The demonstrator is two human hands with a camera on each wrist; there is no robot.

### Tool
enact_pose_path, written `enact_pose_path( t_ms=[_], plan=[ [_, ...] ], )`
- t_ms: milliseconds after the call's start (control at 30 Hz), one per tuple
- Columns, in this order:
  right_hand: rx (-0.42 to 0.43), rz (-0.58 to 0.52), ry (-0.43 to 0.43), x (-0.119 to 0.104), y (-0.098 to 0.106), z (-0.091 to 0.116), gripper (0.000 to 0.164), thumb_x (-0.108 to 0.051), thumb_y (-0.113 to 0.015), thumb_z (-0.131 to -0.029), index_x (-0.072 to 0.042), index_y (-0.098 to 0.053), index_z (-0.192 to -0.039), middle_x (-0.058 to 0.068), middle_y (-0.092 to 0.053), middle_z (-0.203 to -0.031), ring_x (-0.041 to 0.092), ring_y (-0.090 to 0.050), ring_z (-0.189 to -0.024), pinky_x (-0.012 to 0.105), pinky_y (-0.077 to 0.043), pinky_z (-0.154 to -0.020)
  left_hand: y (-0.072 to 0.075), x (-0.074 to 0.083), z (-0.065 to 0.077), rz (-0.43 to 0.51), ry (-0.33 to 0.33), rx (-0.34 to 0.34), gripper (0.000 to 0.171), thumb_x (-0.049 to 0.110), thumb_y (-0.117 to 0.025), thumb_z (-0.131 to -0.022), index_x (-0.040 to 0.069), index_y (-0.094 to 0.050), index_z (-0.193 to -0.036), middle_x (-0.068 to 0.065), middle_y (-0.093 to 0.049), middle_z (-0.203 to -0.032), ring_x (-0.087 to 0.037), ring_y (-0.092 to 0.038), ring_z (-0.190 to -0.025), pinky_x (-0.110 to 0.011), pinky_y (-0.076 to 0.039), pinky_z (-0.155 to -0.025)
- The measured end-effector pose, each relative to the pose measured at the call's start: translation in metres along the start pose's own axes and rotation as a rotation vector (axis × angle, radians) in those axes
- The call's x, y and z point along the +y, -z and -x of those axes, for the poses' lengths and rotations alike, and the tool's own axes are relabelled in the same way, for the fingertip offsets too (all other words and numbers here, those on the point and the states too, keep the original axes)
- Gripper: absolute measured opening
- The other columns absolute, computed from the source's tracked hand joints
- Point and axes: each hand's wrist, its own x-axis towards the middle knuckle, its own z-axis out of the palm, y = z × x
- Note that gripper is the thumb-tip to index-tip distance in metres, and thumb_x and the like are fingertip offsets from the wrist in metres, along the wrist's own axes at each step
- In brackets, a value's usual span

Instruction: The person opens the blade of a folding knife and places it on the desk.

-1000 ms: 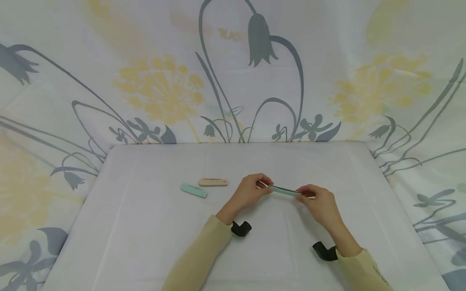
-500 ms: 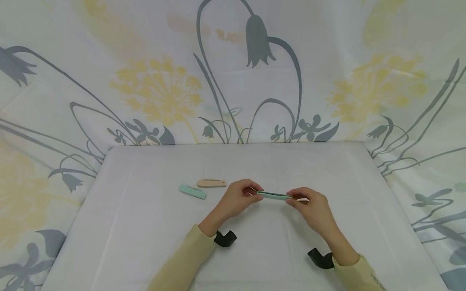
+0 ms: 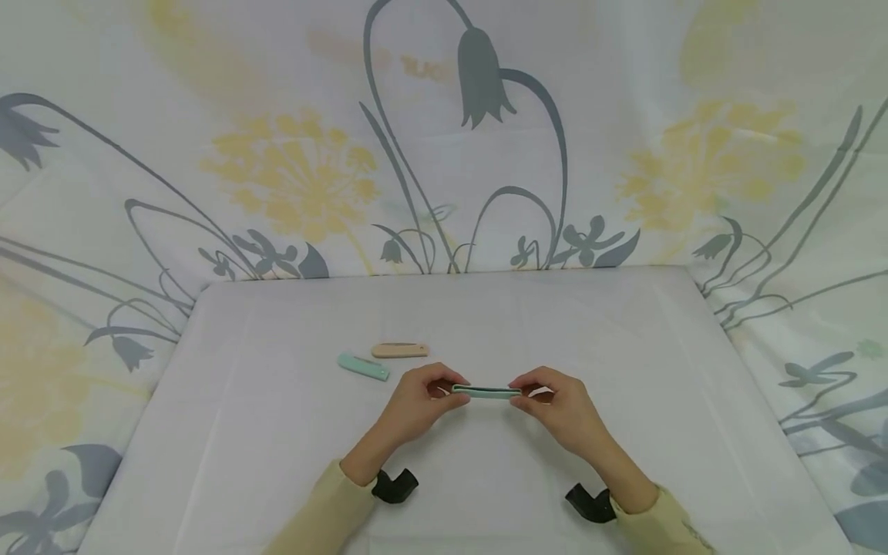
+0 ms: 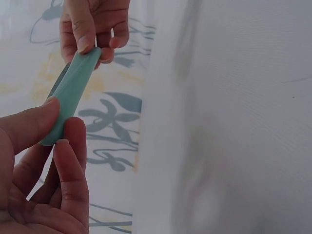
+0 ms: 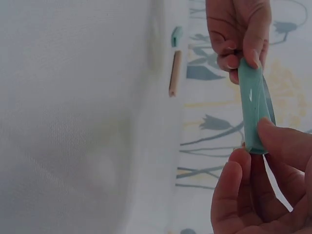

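Mint-green folding handle [image 3: 486,393], held above the white table [image 3: 243,432]: your left hand [image 3: 414,401] and right hand [image 3: 563,408] pinch opposite ends between thumb and fingers. Judged light, stiff, possibly slippery; grip the ends, off the dark strip [image 5: 269,102] alongside.

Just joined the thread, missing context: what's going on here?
A person is holding a slim mint-green folding piece up off the white table, its slotted edge showing. The left hand pinches one end and the right hand the other. A second mint-green piece and a beige piece lie close together on the table, beyond the left hand and to its left; neither hand touches them.
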Motion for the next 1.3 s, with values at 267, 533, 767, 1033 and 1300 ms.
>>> enact_pose_path(
  t_ms=[267, 533, 767, 1033, 1300],
  plan=[
    [-0.050, 0.025, 0.077, -0.003, -0.015, -0.007, 0.018, -0.005, -0.079, -0.085, -0.011, -0.073, -0.101, -0.004, -0.070, -0.097, 0.014, -0.064, -0.087, 0.030, -0.056, -0.077, 0.007, -0.009, 0.017, 0.031, 0.053, 0.044, 0.012, 0.014, -0.079, -0.087, 0.014, -0.074, -0.098, 0.002, -0.071, -0.093, -0.016, -0.067, -0.080, -0.027, -0.053, -0.068],
    [-0.055, 0.088, 0.168, -0.008, -0.033, -0.010, 0.017, -0.012, -0.082, -0.083, -0.012, -0.076, -0.100, -0.011, -0.069, -0.096, 0.009, -0.062, -0.087, 0.034, -0.052, -0.077, 0.006, -0.010, 0.025, 0.032, 0.059, 0.049, 0.012, 0.011, -0.080, -0.086, 0.014, -0.075, -0.096, 0.003, -0.071, -0.091, -0.015, -0.067, -0.082, -0.027, -0.054, -0.068],
    [-0.057, 0.083, 0.231, -0.015, -0.043, -0.016, 0.013, -0.012, -0.081, -0.084, -0.016, -0.076, -0.094, -0.013, -0.067, -0.095, 0.007, -0.064, -0.084, 0.029, -0.054, -0.073, 0.003, -0.009, 0.023, 0.024, 0.020, 0.057, 0.012, 0.012, -0.079, -0.086, 0.015, -0.075, -0.096, 0.005, -0.071, -0.093, -0.014, -0.067, -0.086, -0.028, -0.055, -0.068],
    [-0.049, 0.075, 0.218, -0.019, -0.046, -0.017, 0.007, -0.013, -0.080, -0.086, -0.016, -0.078, -0.092, -0.011, -0.069, -0.093, 0.008, -0.065, -0.082, 0.028, -0.054, -0.071, 0.000, -0.005, 0.022, 0.026, 0.006, 0.055, 0.013, 0.010, -0.080, -0.085, 0.015, -0.075, -0.096, 0.006, -0.071, -0.095, -0.013, -0.067, -0.087, -0.029, -0.056, -0.069],
    [0.031, 0.075, 0.283, -0.017, -0.053, -0.015, 0.007, -0.009, -0.081, -0.083, -0.014, -0.078, -0.086, -0.011, -0.069, -0.087, 0.007, -0.062, -0.075, 0.026, -0.051, -0.063, 0.000, -0.002, 0.023, 0.019, 0.002, 0.064, 0.012, 0.011, -0.080, -0.086, 0.015, -0.075, -0.096, 0.005, -0.071, -0.094, -0.014, -0.067, -0.086, -0.029, -0.056, -0.068]
  ],
)
